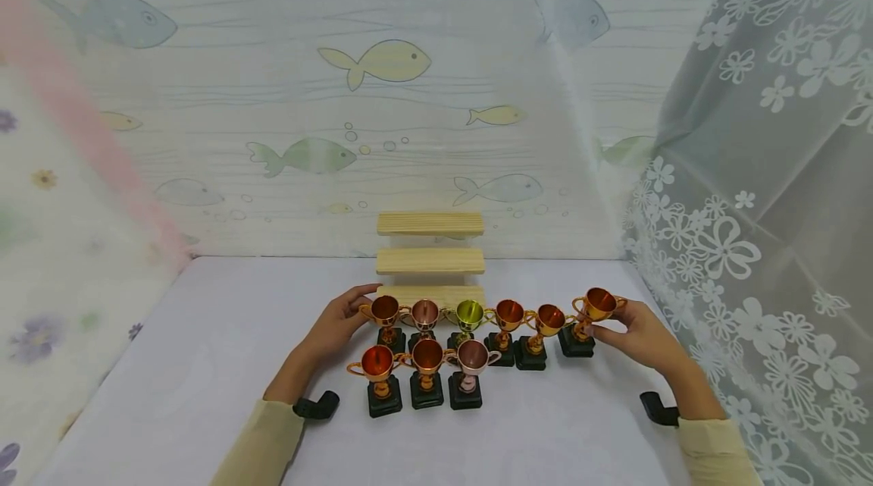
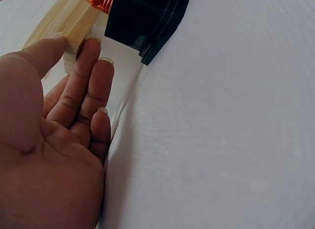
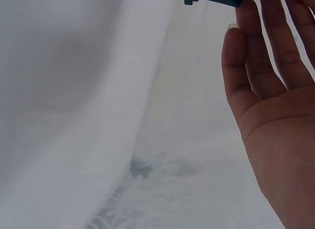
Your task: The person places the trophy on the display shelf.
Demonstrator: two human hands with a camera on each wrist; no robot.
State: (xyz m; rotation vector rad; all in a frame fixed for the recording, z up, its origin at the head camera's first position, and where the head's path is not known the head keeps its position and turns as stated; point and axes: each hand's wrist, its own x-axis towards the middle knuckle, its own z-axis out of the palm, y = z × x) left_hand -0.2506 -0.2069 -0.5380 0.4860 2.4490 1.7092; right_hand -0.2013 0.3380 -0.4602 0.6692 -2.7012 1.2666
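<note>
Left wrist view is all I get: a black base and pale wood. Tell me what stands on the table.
Observer: Nine small trophies on black bases, six in the back row and three in the front row.
Operator: Say what the wood is.
Observer: A three-step wooden stand, right behind the trophies.
Operator: Report the right hand.
Observer: The right hand touches the rightmost trophy with its fingers straight.
</note>
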